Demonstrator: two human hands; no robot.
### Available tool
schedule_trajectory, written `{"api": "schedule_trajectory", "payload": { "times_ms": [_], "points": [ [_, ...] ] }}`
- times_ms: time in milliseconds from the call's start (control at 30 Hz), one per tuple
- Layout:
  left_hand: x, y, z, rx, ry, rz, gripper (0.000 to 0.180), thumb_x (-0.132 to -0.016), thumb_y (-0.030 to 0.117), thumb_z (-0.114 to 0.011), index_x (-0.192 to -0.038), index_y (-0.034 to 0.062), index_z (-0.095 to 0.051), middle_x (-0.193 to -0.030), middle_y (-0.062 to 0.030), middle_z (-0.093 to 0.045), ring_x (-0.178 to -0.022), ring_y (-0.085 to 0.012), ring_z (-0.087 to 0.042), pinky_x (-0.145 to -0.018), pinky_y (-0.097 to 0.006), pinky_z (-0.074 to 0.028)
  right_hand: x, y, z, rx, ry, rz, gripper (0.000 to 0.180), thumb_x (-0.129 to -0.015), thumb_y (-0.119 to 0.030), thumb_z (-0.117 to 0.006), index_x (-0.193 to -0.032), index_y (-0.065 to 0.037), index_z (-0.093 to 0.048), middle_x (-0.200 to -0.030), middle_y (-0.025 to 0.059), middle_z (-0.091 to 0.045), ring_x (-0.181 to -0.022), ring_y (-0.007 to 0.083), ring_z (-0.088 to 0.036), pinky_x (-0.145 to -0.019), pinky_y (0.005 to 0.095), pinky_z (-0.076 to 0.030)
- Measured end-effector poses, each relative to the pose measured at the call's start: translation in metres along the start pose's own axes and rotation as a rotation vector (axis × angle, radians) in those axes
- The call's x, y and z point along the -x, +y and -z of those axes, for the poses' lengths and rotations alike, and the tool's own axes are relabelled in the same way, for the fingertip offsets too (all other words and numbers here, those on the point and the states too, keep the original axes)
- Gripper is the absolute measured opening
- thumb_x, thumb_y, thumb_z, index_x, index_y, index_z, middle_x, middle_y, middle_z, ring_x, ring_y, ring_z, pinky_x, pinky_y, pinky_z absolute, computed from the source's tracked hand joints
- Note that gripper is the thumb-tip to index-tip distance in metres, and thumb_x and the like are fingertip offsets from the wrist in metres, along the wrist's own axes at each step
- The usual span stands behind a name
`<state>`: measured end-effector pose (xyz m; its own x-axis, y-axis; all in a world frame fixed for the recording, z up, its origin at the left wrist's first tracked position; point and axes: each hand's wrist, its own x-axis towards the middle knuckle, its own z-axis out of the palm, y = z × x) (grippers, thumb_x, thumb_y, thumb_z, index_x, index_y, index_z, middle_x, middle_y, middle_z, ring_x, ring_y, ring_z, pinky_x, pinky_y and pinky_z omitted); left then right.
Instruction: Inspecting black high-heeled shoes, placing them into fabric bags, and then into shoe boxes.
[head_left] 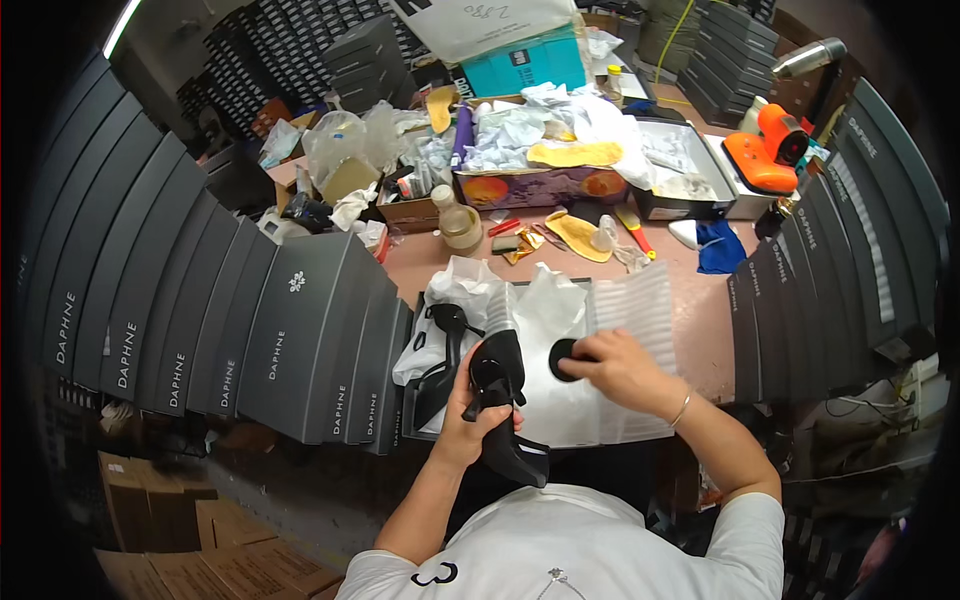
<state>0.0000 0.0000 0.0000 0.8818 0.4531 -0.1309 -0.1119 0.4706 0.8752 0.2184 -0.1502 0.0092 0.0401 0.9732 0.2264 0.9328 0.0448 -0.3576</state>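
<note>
My left hand (467,425) is closed around a black high-heeled shoe (514,460), held tilted in front of my chest. To its right, my right hand (625,375) grips a round, flat black pad (565,360) by its edge, a short way from the shoe. Beyond both hands lies an open shoe box (590,438) lined with white tissue paper (552,305). Another black heeled shoe (452,325) rests on crumpled tissue in its left part. A sheet of ribbed white foam wrap (635,310) covers the right side.
Grey shoe boxes stand in rows at left (310,320) and right (800,290). Behind are a glass bottle (460,225), yellow insoles (578,236), a blue cloth (720,247), a paper-filled carton (545,187) and an orange device (762,160). Brown cartons (230,560) sit low at left.
</note>
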Motion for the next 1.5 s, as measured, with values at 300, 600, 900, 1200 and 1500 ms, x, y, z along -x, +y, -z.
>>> {"api": "schedule_trajectory", "payload": {
  "times_ms": [300,600,900,1200,1500],
  "points": [
    [-0.021,0.016,0.002,0.138,-0.045,0.028,0.085,-0.078,0.004,-0.062,-0.149,0.0159,-0.018,-0.104,-0.0133,-0.056,-0.074,-0.0221,-0.065,-0.065,-0.037,-0.057,-0.008,0.182,-0.042,0.283,0.356,-0.667,0.042,-0.083,-0.008,-0.061,-0.124,-0.009,-0.056,-0.119,0.0164,-0.054,-0.113,0.0322,-0.051,-0.093,0.0443,-0.038],
    [-0.016,0.011,0.002,-0.055,-0.033,-0.078,0.085,-0.085,-0.003,-0.059,-0.151,0.0137,-0.009,-0.102,-0.0128,-0.058,-0.079,-0.0223,-0.066,-0.072,-0.037,-0.057,-0.032,0.061,0.057,-0.631,0.436,-0.364,0.036,-0.095,-0.010,-0.055,-0.129,0.002,-0.051,-0.114,0.0128,-0.062,-0.097,0.0146,-0.063,-0.086,0.0264,-0.048],
    [0.010,0.057,-0.028,-1.190,-0.524,-0.210,0.079,-0.078,0.001,-0.063,-0.148,0.0111,-0.027,-0.119,-0.0177,-0.057,-0.093,-0.0325,-0.063,-0.081,-0.036,-0.052,-0.014,-0.041,-0.028,-2.010,-0.247,-0.332,0.084,-0.089,-0.043,-0.063,-0.150,-0.010,-0.016,-0.137,0.0192,-0.045,-0.119,0.0237,-0.052,-0.093,0.0412,-0.051],
    [-0.028,0.080,-0.045,-1.484,-0.472,-0.922,0.061,-0.070,0.014,-0.077,-0.127,0.0076,-0.055,-0.120,-0.0143,-0.053,-0.112,-0.0260,-0.054,-0.095,-0.039,-0.046,0.043,-0.048,-0.032,-2.127,0.300,-0.368,0.065,-0.085,-0.037,-0.062,-0.128,0.009,-0.049,-0.118,0.0179,-0.060,-0.105,0.0288,-0.062,-0.089,0.0366,-0.051],
    [-0.242,0.034,-0.006,-1.391,-0.570,0.343,0.037,-0.090,0.018,-0.058,-0.125,0.0056,-0.054,-0.072,-0.0046,-0.062,-0.060,-0.0122,-0.058,-0.055,-0.028,-0.047,0.097,-0.005,-0.045,-2.599,1.009,-0.191,0.061,-0.085,-0.046,-0.056,-0.128,-0.003,-0.051,-0.116,0.0239,-0.060,-0.103,0.0401,-0.062,-0.082,0.0442,-0.058]
  ]
}}
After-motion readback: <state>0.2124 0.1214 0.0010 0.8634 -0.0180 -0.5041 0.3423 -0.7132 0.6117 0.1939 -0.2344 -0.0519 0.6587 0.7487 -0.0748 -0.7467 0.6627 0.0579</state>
